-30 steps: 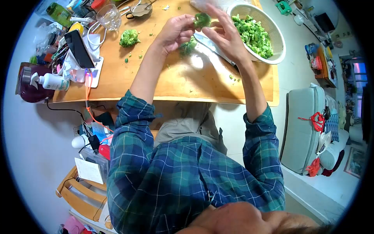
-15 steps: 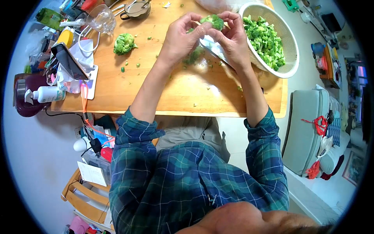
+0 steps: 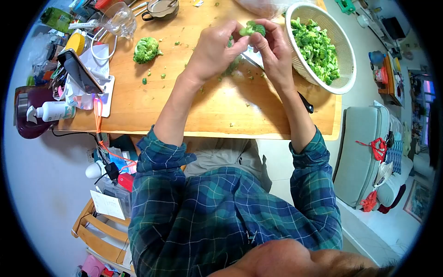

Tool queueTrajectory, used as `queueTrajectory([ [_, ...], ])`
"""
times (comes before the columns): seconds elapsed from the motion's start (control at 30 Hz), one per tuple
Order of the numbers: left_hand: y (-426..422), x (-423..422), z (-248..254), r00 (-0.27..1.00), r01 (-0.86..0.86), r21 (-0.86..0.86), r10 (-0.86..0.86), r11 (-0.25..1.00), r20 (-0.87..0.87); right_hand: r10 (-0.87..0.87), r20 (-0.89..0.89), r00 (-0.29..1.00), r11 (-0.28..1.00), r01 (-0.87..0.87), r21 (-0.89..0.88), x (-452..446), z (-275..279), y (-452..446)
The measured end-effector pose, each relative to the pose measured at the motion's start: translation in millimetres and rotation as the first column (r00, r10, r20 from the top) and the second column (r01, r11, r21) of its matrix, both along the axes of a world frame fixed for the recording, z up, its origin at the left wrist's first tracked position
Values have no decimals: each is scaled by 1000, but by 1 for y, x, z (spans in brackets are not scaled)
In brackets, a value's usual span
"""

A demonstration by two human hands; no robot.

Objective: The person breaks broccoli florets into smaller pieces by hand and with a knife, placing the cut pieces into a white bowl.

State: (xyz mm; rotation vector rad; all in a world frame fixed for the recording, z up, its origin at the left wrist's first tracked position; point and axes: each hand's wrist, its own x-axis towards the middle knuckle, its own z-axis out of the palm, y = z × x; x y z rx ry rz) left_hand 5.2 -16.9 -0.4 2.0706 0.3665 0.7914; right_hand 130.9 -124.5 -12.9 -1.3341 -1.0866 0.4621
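Note:
Between my two hands is a small broccoli floret (image 3: 254, 29), held above the table. My left hand (image 3: 216, 51) is closed, its fingertips pinching the stalk side of the floret. The fingers of my right hand (image 3: 276, 50) are curled around the green head from the right. Below them a knife (image 3: 305, 102) lies on the wood, its black handle by my right forearm and its blade partly covered by my hand. More broccoli (image 3: 232, 67) shows partly hidden beside my left hand. To the left sits a larger broccoli piece (image 3: 146, 50).
A white colander (image 3: 345, 69) of cut broccoli stands right of my right hand. Small green crumbs dot the wooden table (image 3: 217, 115). At the back are a dark cup (image 3: 161, 10) and a plastic bag (image 3: 260, 7). A propped phone (image 3: 79, 71) stands on the left.
The floret has turned in my fingers, so its pale stalk now shows on the left. My right forearm has shifted slightly left, uncovering the knife handle.

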Motion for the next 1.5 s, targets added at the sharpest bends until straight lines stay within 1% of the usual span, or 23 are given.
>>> queueTrajectory([
  [0.23,2,-1,-1,999,27,108,-28,994,14,45,-54,997,999,-46,-9,-2,3,0],
  [0.37,4,-3,-2,999,36,173,-37,984,2,107,-258,960,990,-127,-59,2,4,-1],
  [0.43,10,-4,-4,992,127,8,-127,992,-21,153,-458,875,975,-209,-73,2,8,-4],
  [0.5,19,-3,-6,994,95,-94,-90,991,53,201,-506,839,970,-243,-18,3,7,-5],
  [0.57,24,-4,14,989,31,-353,23,935,148,252,-726,640,961,-256,107,3,8,-2],
  [0.6,28,6,22,969,-8,-236,66,972,238,344,-725,597,934,-297,198,7,4,0],
  [0.7,10,46,70,937,-17,-52,34,998,348,359,-761,540,930,-276,244,7,8,-2],
  [0.77,-24,91,94,924,-79,114,30,990,381,348,-745,569,935,-267,233,6,13,-2],
  [0.83,-28,129,88,965,181,385,-239,905,107,323,-709,627,945,-252,208,7,18,-2],
  [0.9,-26,140,68,946,107,708,-291,698,144,391,-700,598,919,-286,270,14,2,1],
  [0.93,-24,129,71,970,226,510,-241,830,-38,389,-697,602,921,-274,278,14,2,0],
  [0.97,-7,118,70,859,489,-81,-463,869,216,390,-695,604,921,-258,292,15,2,0],
  [1.0,14,99,69,967,166,97,-181,981,178,384,-706,595,923,-258,285,15,5,-3],
  [1.03,28,80,67,975,-56,108,31,993,222,388,-708,590,922,-247,300,15,4,-2],
  [1.1,8,34,70,983,-88,64,76,994,164,400,-683,612,916,-233,327,15,5,1],
  [1.17,1,10,41,993,-63,-61,56,996,-107,376,-670,640,925,-216,312,17,0,4],
  [1.23,-17,5,24,1000,2,-248,5,969,28,294,-627,721,955,-191,227,10,-2,3],
  [1.3,-12,8,3,994,6,-293,27,956,109,261,-563,784,963,-170,210,0,8,-9],
  [1.33,-16,5,7,990,29,-404,31,914,141,117,-459,881,993,-110,43,-4,13,-24],
  [1.37,-16,2,14,984,56,-503,38,863,174,-12,-319,948,994,-23,-106,-7,16,-39],
  [1.4,-13,-4,23,982,67,-594,53,801,182,-60,-46,997,979,50,-200,-10,17,-59],
  [1.43,-10,-10,28,980,82,-681,65,727,187,-84,233,969,952,147,-270,-11,15,-83],
  [1.5,4,-14,27,972,122,-729,69,673,226,-99,704,704,886,385,-260,-2,-1,-120],
])
